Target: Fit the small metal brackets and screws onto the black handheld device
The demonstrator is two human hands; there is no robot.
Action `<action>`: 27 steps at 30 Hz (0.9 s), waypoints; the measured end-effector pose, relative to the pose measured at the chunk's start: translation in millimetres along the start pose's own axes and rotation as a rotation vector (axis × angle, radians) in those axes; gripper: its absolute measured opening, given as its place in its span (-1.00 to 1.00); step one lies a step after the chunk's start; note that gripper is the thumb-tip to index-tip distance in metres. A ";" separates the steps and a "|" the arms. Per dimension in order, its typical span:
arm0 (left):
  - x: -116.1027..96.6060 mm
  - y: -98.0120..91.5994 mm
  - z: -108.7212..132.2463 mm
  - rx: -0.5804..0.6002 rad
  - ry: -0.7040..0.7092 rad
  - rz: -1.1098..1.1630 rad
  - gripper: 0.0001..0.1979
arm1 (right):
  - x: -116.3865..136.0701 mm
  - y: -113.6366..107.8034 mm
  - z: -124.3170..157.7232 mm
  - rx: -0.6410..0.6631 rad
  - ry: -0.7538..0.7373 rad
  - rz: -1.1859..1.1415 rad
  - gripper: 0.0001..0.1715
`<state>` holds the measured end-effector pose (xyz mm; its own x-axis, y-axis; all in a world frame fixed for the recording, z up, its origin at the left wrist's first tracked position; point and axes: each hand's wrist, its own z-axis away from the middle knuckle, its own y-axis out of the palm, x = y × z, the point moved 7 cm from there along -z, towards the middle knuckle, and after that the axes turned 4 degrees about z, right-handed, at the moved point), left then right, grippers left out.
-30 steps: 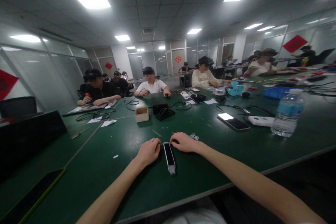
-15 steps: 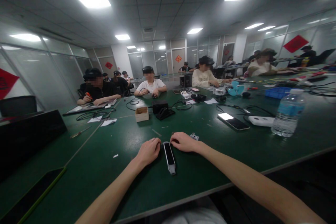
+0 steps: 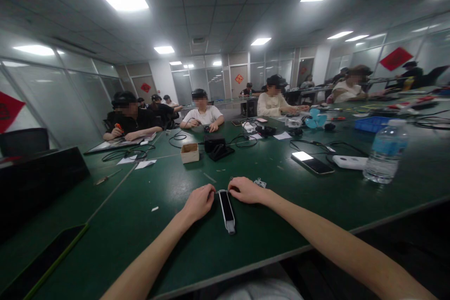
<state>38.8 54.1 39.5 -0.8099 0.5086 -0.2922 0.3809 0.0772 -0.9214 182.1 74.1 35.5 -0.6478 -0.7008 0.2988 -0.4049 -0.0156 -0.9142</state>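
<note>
A slim white-framed device with a long black face (image 3: pixel 227 210) lies on the green table in front of me, its narrow end towards me. My left hand (image 3: pixel 199 202) rests just left of its far end, fingers curled in and a ring on one of them. To the right of that same end is my right hand (image 3: pixel 247 190), also with curled fingers. Whether either hand touches the device I cannot tell, and the insides of both hands are hidden. A small metallic piece (image 3: pixel 260 183) lies right behind my right hand.
Beyond my hands stand an open cardboard box (image 3: pixel 190 153) and a black device on a stand (image 3: pixel 216 146). On the right are a phone (image 3: pixel 312 163), a white case (image 3: pixel 349 162) and a water bottle (image 3: pixel 386 152). Cables lie about. Several people sit around the tables.
My hands and the slim device have not visibly moved. In the background, a few people have shifted their arms slightly.
</note>
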 end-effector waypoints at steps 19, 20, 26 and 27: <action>14.3 -3.1 -2.3 0.022 -0.199 0.365 -0.77 | -3.0 2.1 0.5 0.033 0.023 -0.024 -0.77; 16.5 -1.6 -2.1 0.039 -0.233 0.395 -0.75 | -2.5 1.5 0.7 0.033 0.024 -0.023 -0.77; 22.4 3.8 -3.2 0.079 -0.304 0.541 -0.69 | -1.3 1.1 1.3 0.035 0.010 -0.030 -0.79; 22.9 4.3 -3.5 0.078 -0.300 0.548 -0.68 | -1.1 1.2 1.2 0.030 0.006 -0.025 -0.79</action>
<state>23.4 69.1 29.7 -0.6001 0.1933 -0.7762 0.7517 -0.1955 -0.6298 183.1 74.1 33.8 -0.6413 -0.6959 0.3232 -0.4018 -0.0543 -0.9141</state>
